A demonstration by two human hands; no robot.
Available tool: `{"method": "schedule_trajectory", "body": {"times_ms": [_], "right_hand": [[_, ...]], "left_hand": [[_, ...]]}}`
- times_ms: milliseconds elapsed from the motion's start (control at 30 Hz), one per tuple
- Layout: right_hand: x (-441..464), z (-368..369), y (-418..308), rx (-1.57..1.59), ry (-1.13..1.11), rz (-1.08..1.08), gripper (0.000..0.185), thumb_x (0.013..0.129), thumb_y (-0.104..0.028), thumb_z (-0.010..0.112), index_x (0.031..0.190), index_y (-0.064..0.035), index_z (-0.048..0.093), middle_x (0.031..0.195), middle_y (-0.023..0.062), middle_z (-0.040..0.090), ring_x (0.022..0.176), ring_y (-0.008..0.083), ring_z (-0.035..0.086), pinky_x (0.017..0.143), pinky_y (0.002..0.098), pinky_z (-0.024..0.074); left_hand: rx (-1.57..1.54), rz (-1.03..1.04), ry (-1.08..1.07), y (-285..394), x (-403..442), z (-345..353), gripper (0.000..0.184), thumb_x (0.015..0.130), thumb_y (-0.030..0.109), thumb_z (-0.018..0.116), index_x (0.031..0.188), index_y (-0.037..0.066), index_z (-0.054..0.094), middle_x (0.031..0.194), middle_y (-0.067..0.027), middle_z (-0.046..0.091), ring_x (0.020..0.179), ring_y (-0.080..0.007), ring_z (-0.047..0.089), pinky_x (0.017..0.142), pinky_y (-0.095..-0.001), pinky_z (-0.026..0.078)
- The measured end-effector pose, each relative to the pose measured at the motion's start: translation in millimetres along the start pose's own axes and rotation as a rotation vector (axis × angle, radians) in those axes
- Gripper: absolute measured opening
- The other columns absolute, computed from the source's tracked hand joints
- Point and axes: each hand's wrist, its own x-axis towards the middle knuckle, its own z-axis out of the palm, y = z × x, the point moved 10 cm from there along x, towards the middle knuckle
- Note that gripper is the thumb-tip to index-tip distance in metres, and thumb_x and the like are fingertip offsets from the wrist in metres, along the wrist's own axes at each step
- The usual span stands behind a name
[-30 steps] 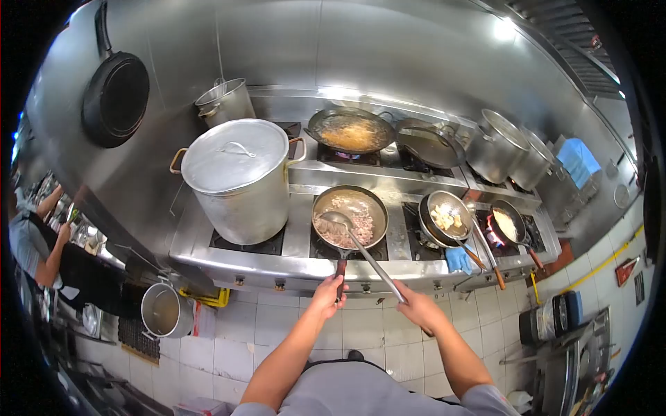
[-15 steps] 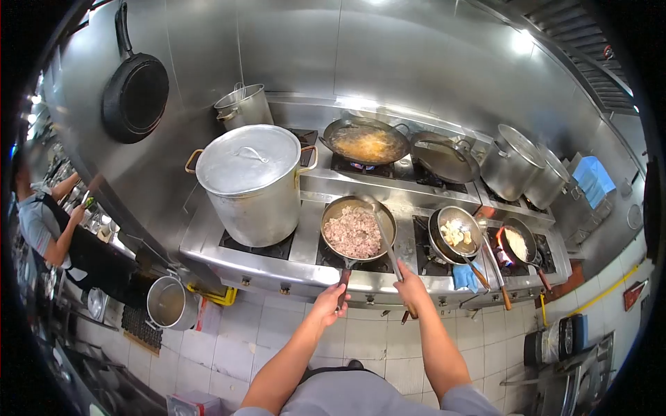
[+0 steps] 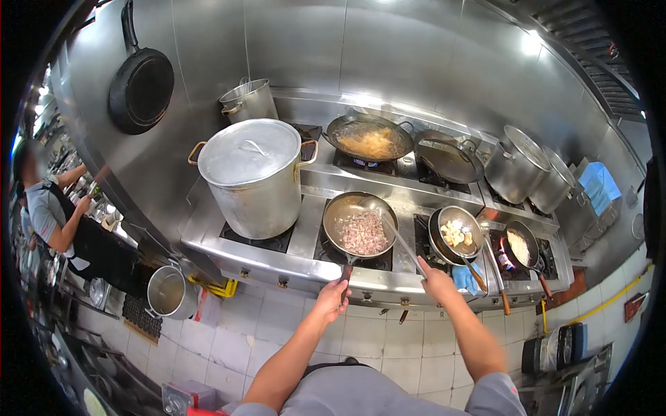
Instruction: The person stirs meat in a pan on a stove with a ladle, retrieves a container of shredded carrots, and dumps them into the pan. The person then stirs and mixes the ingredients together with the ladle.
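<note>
My left hand (image 3: 330, 302) is closed round the dark handle of a frying pan (image 3: 331, 229) on the front middle burner. Chopped or minced pinkish meat (image 3: 363, 234) fills the lower right part of the pan. In my right hand (image 3: 438, 283) is the handle of a long metal ladle (image 3: 402, 241). Its head rests in the pan at the meat's upper edge, partly blurred. Just right of my right hand, a strainer with pale chunks (image 3: 458, 233) sits over another pan, and a blue cloth (image 3: 465, 279) hangs at the stove's front edge.
A large lidded stockpot (image 3: 251, 182) stands left of the pan. Behind, a wok (image 3: 369, 139) of bubbling oil sits over a flame. At right, a small pan (image 3: 520, 244) has flame beside it. A co-worker (image 3: 66, 215) stands at far left, near a floor pot (image 3: 168, 292).
My right hand has moved right and slightly up, slanting the ladle more. The meat has shifted toward the pan's lower right, baring its upper left. My left hand stays on the handle.
</note>
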Motion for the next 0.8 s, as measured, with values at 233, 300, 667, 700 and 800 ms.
{"method": "schedule_trajectory", "body": {"times_ms": [233, 300, 667, 700, 800], "right_hand": [[-93, 82, -60, 1.042, -0.476, 0.544, 0.034, 0.088, -0.013, 0.051, 0.118, -0.0067, 0.037, 0.069, 0.0031, 0.046, 0.047, 0.0159, 0.053, 0.044, 0.0317, 0.0492], [-102, 83, -92, 1.262, -0.53, 0.551, 0.033, 0.088, -0.013, 0.052, 0.117, -0.0071, 0.038, 0.069, 0.0018, 0.046, 0.047, 0.0138, 0.051, 0.043, 0.0294, 0.0474], [-70, 40, -153, 2.078, -0.499, 0.435, 0.033, 0.087, -0.012, 0.056, 0.118, -0.0063, 0.046, 0.067, -0.0015, 0.046, 0.05, 0.0086, 0.045, 0.043, 0.0247, 0.0386], [-70, 37, -139, 1.799, -0.388, 0.445, 0.036, 0.087, -0.012, 0.056, 0.12, -0.0058, 0.045, 0.067, -0.0006, 0.047, 0.05, 0.0092, 0.047, 0.042, 0.0257, 0.0398], [-74, 31, -117, 1.349, -0.2, 0.375, 0.043, 0.087, -0.011, 0.055, 0.128, -0.0056, 0.042, 0.065, 0.0016, 0.049, 0.047, 0.0106, 0.049, 0.039, 0.0276, 0.0405]], "left_hand": [[0.247, 0.159, 0.148, 2, -5, 7, 0.02, 0.093, 0.023, 0.051, 0.109, 0.01, 0.053, 0.071, -0.0008, 0.051, 0.044, -0.0091, 0.042, 0.035, -0.0242, 0.032], [0.312, 0.185, 0.16, 8, -16, 12, 0.026, 0.091, 0.022, 0.053, 0.113, 0.008, 0.054, 0.072, -0.0012, 0.052, 0.044, -0.0099, 0.044, 0.035, -0.0252, 0.034], [0.736, 0.456, 0.206, 20, 3, -12, 0.036, 0.089, 0.021, 0.056, 0.122, 0.006, 0.051, 0.08, -0.0069, 0.057, 0.048, -0.0118, 0.049, 0.037, -0.0281, 0.037], [0.736, 0.455, 0.208, 32, -9, -8, 0.036, 0.089, 0.021, 0.056, 0.122, 0.006, 0.051, 0.08, -0.0069, 0.057, 0.048, -0.0118, 0.049, 0.037, -0.0281, 0.037], [0.446, 0.2, 0.153, 27, -16, -18, 0.035, 0.091, 0.021, 0.054, 0.123, 0.007, 0.05, 0.076, -0.0053, 0.055, 0.046, -0.0113, 0.047, 0.036, -0.0271, 0.036]]}}
